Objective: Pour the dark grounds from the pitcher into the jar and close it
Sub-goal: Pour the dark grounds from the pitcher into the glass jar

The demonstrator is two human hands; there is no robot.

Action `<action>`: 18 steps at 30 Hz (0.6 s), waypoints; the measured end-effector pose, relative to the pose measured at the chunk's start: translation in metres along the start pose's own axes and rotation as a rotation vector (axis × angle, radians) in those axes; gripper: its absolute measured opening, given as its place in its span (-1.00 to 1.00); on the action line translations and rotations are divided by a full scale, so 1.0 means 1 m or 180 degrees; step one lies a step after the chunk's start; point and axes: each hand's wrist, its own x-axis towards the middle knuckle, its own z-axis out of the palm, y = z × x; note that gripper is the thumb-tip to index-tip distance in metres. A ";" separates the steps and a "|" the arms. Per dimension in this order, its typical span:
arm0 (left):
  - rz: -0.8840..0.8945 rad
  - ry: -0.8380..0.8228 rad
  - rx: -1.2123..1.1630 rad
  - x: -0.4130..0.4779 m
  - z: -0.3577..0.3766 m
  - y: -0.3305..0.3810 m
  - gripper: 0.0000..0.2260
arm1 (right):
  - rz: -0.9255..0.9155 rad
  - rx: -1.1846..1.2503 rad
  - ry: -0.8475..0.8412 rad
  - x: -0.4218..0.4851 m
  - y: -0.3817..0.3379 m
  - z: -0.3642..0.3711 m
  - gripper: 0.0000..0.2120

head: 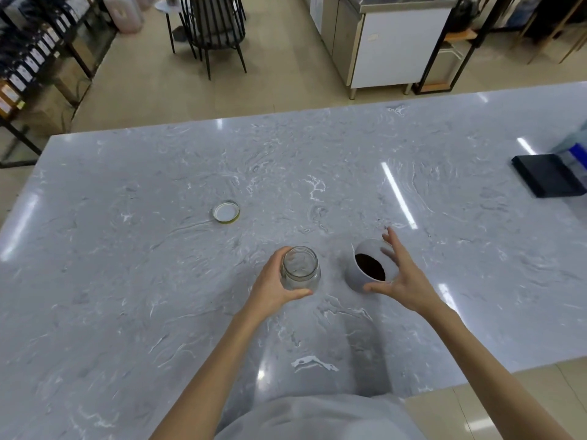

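A clear glass jar (301, 268) stands upright and open on the grey marble table (158, 281). My left hand (273, 287) wraps around its left and near side. To its right stands a white pitcher (360, 274) with dark grounds (370, 266) inside. My right hand (400, 277) is spread around the pitcher's right side, thumb at its near wall and fingers by the far rim, not clearly closed on it. The jar's lid (226, 212) lies upside down on the table, farther away to the left.
A black flat device (548, 179) lies at the table's far right, with a clear plastic item (576, 147) on it. Beyond the table are a black chair (216, 30), a steel cabinet (381, 42) and shelves (35, 58) at left.
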 end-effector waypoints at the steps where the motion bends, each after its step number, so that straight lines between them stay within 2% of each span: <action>1: -0.0002 0.0005 -0.0016 0.000 0.001 0.000 -0.15 | 0.0018 0.0157 -0.0026 0.001 0.002 0.002 0.22; 5: 0.0093 0.0023 0.0084 0.000 0.002 0.001 -0.16 | 0.0022 0.0552 0.0014 0.003 0.004 0.010 0.18; 9: 0.0053 0.0026 0.0136 0.002 0.004 0.000 -0.05 | 0.0032 0.0908 0.0177 0.000 0.007 0.017 0.08; 14: -0.0036 0.0187 0.0027 0.004 0.008 0.008 -0.26 | 0.0182 0.0971 0.0263 -0.001 0.009 0.021 -0.07; 18: 0.0040 0.0262 -0.0038 0.007 0.009 0.023 -0.34 | 0.0182 0.0910 0.0512 -0.003 -0.001 0.015 -0.22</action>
